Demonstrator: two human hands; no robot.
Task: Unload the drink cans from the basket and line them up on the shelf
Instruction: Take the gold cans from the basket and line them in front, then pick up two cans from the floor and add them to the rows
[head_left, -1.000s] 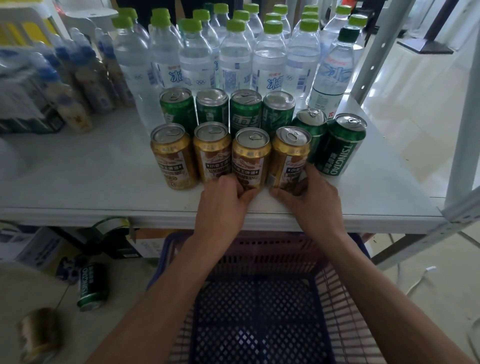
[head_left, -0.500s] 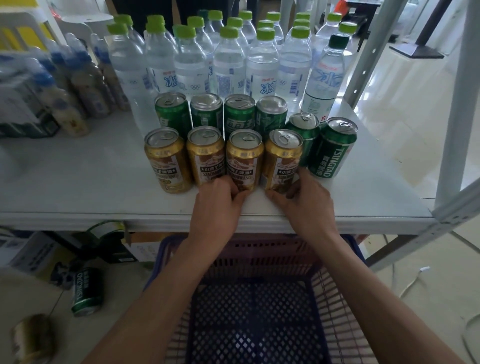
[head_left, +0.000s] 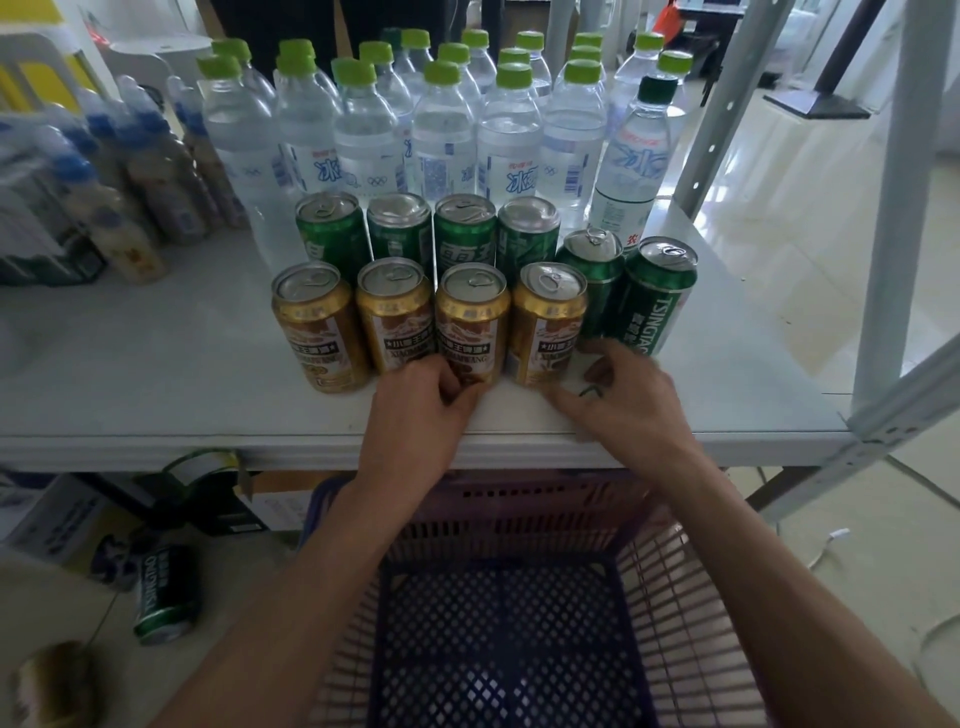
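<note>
Four gold cans (head_left: 470, 325) stand in a front row on the white shelf (head_left: 156, 384). Behind them stand four green cans (head_left: 400, 231), and two more green cans (head_left: 657, 296) are at the right. My left hand (head_left: 415, 415) rests at the shelf's front edge, its curled fingers and thumb round the base of the third gold can. My right hand (head_left: 623, 405) is blurred, just right of the fourth gold can (head_left: 545, 325), with fingers loosely bent and nothing in them. Below the shelf, the purple basket (head_left: 691, 597) shows no cans in its visible part.
Water bottles (head_left: 441, 124) with green caps fill the back of the shelf, and blue-capped bottles (head_left: 130, 208) stand at the left. A green can (head_left: 163, 597) and a gold can (head_left: 52, 680) lie on the floor at the left. Metal shelf uprights (head_left: 893, 197) rise at the right.
My right hand has let go of the fourth gold can and drawn slightly back to the right. My left hand stays at the third gold can's base.
</note>
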